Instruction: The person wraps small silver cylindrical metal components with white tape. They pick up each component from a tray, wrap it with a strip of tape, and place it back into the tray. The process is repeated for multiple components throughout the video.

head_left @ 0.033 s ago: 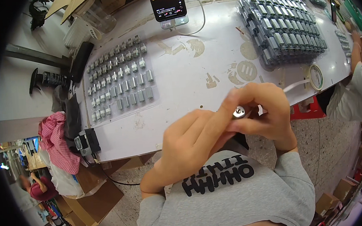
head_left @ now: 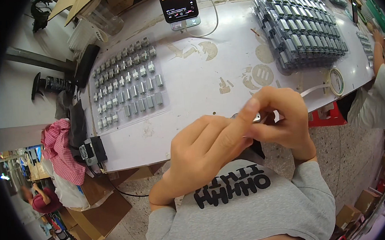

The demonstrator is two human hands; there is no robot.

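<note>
Close above the table's front edge, my two hands meet around a small silver motor [head_left: 257, 117]; only part of its metal end shows between the fingers. My left hand [head_left: 203, 150] is closed on it, fingers stretched along it towards the right. With bent index finger and thumb, my right hand [head_left: 288, 115] pinches at the same motor from the other side. A narrow white tape strip [head_left: 314, 89] runs from a tape roll [head_left: 336, 82] to behind my right hand; its far end is hidden.
Rows of small silver motors [head_left: 130, 93] stand in a clear tray at left. Stacked trays of motors [head_left: 302, 27] rise at right. A phone [head_left: 178, 4] with a cable is at the back. A co-worker's arm [head_left: 379, 53] reaches in at far right. A black device [head_left: 93, 150] sits on the left edge.
The motor has turned between my fingers: its end face with the shaft pointed at me before and is now mostly covered. My left hand has shifted slightly.
</note>
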